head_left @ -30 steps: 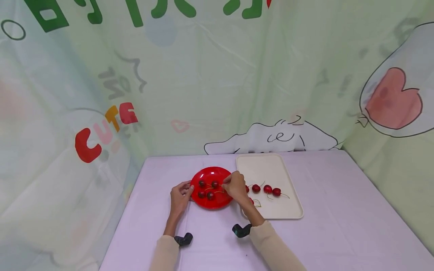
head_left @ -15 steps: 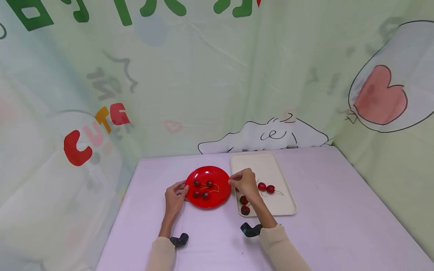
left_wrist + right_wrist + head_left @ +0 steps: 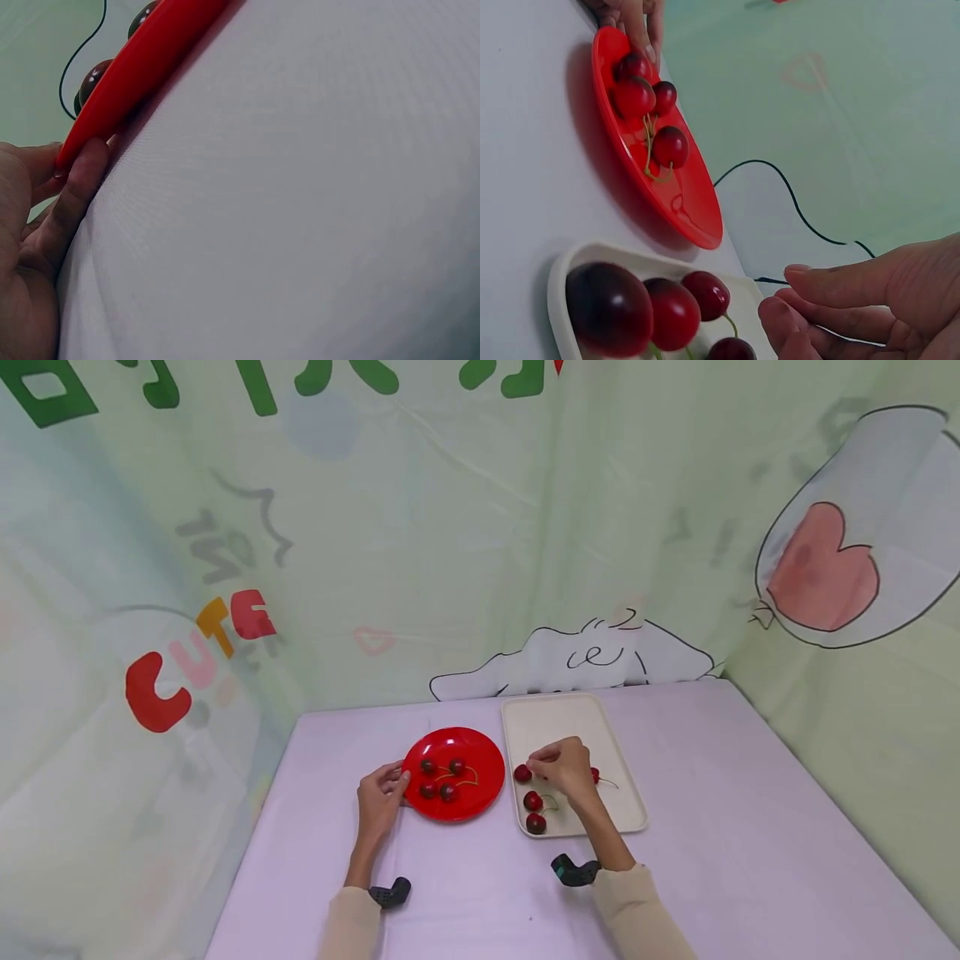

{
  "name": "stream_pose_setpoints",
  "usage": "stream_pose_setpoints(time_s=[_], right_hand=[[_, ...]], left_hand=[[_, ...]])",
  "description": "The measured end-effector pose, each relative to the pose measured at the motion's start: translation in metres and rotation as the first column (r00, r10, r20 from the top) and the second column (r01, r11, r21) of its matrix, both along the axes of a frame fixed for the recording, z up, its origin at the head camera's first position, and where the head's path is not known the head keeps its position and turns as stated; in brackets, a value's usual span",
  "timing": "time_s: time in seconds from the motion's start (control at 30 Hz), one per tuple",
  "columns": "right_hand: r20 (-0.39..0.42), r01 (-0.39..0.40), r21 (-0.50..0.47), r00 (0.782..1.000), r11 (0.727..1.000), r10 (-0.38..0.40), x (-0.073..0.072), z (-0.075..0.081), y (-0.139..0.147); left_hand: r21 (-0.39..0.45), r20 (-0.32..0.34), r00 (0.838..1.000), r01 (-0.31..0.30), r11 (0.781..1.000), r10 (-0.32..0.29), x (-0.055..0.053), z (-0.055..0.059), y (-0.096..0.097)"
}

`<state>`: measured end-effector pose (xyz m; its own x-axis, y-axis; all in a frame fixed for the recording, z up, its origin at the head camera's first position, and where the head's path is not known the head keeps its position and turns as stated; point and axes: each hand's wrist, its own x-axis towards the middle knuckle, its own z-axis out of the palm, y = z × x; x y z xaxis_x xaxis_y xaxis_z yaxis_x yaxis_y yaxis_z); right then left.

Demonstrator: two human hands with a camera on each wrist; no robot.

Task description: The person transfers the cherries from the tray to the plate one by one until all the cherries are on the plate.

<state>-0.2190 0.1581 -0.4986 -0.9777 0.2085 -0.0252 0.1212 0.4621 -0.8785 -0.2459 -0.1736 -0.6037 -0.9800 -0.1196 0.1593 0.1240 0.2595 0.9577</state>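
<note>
My left hand (image 3: 378, 802) holds the left rim of a round red plate (image 3: 483, 756), with the thumb above and fingers below in the left wrist view. Several dark red cherries (image 3: 448, 792) with green stems lie on the plate. Over a cream tray (image 3: 555, 714), my right hand (image 3: 567, 767) has its fingertips close to a cherry (image 3: 522, 772) at the tray's left side. In the right wrist view the thumb and fingers of that hand (image 3: 915, 300) are apart, with nothing between them. More cherries (image 3: 532, 801) lie in the tray, some hidden behind the right hand.
A pale lilac cloth covers the table (image 3: 465, 893). The tray stands just right of the plate. Behind the table hangs a printed curtain (image 3: 420, 543), and more of it closes off the left and right sides. Each wrist wears a black device (image 3: 575, 870).
My right hand has moved right, from above the plate to over the tray, leaving the cherries on the plate. The left hand stays at the rim. The head view has shifted slightly.
</note>
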Motion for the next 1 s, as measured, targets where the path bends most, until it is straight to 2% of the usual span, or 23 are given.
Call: stream_pose_setpoints(time_s=[0.13,0.3,0.57,0.8,1.0], right_hand=[[-0.022,0.034,0.039,0.999,0.999,-0.034,0.003,0.0,0.008],[-0.013,0.054,0.087,0.999,0.995,-0.053,0.009,-0.005,0.018],[0.037,0.019,0.133,0.999,0.991,-0.024,0.016,-0.016,0.029],[0.045,-0.007,0.22,0.999,0.975,-0.003,0.02,-0.027,0.033],[0.044,-0.025,0.206,0.999,0.978,0.016,0.025,-0.039,0.032]], left_hand=[[-0.005,0.003,1.0,0.001,1.0,-0.001,-0.001,-0.001,0.0],[-0.025,0.003,1.0,-0.014,1.0,0.014,-0.001,-0.001,0.0],[-0.043,0.019,1.0,-0.018,0.999,0.019,0.001,-0.002,0.001],[-0.036,0.019,1.0,-0.022,0.999,0.023,0.002,0.0,0.002],[-0.027,0.016,1.0,-0.015,1.0,0.015,0.004,0.0,0.003]])
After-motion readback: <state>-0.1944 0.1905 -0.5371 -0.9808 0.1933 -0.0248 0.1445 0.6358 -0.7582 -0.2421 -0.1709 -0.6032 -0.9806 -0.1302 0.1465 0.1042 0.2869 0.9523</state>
